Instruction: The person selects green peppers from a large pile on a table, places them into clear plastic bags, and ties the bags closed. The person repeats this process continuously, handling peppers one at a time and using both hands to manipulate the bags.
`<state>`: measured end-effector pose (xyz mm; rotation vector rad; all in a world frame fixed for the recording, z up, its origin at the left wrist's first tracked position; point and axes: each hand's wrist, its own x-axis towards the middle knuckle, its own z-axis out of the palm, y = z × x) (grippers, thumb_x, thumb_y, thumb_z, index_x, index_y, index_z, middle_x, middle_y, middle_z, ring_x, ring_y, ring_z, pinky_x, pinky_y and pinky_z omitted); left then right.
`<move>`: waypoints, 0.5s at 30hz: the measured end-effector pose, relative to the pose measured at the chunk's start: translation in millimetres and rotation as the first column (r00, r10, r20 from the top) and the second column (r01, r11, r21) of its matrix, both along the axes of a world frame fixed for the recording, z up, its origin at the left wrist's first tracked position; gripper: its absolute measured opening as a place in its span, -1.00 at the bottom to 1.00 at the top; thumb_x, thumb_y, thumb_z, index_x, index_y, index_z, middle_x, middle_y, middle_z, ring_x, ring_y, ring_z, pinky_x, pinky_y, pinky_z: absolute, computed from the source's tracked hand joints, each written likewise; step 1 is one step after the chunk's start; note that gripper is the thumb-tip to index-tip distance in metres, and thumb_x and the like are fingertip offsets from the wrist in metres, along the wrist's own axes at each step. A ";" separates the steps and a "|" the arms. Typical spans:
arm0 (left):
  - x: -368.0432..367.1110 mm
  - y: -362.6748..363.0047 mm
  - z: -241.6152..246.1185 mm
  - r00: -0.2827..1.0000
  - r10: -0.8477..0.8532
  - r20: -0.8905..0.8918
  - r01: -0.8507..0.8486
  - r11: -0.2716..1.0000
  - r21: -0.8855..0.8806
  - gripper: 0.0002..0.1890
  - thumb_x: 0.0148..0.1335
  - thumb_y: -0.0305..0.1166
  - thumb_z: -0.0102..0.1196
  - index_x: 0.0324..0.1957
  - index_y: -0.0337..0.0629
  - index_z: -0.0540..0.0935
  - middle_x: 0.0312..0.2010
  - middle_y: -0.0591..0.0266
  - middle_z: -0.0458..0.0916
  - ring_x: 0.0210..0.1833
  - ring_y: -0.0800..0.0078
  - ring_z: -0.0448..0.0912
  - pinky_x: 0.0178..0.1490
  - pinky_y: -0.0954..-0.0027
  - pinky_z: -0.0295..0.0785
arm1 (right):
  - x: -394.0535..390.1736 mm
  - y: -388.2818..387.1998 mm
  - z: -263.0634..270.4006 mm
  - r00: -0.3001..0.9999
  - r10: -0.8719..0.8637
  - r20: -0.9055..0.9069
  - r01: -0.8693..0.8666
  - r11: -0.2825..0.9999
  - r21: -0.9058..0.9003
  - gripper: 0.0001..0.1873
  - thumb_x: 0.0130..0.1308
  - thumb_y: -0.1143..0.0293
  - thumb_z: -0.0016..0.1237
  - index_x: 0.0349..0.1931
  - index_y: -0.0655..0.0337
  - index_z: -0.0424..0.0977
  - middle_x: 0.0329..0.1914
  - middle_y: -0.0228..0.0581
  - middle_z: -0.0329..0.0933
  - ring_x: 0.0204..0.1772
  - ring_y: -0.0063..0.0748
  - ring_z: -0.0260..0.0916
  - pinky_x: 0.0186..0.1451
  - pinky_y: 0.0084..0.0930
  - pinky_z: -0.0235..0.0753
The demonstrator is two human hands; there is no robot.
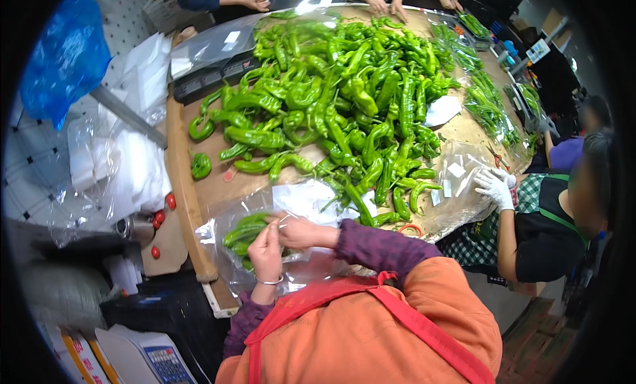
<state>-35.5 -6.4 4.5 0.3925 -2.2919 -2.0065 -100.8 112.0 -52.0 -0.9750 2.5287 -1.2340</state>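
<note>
Several green peppers (246,230) lie inside a clear plastic bag (226,265) on the near left of the table. At the peppers' right side, my left hand (266,250) pinches the thin film between thumb and fingers. My right hand (300,232) meets it there, its fingertips also on the film; exactly how they grip is partly hidden. White paper sheets (300,195) lie just beyond my hands. A large heap of loose green peppers (343,96) spreads across the table (213,185).
A black scale (213,78) stands at the far left, beside the wooden rim (181,185). Red-handled scissors (498,158) lie at right near a co-worker's gloved hands (496,185). Bagged peppers (487,103) line the right side. Other people's hands (382,4) work along the far edge.
</note>
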 end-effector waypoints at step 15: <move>-20.7 -9.9 -52.7 0.978 -0.177 0.110 0.191 0.973 -0.128 -0.74 0.34 -0.36 0.08 -0.09 -0.36 0.66 -0.46 0.31 0.66 -0.42 0.73 0.44 -0.31 0.57 0.37 | -249.0 323.7 63.4 0.512 -0.856 -0.068 0.846 0.489 0.211 -0.33 0.01 -0.07 0.19 -0.06 0.38 0.53 -0.09 0.11 0.59 -0.02 -0.02 0.55 0.08 -0.28 0.48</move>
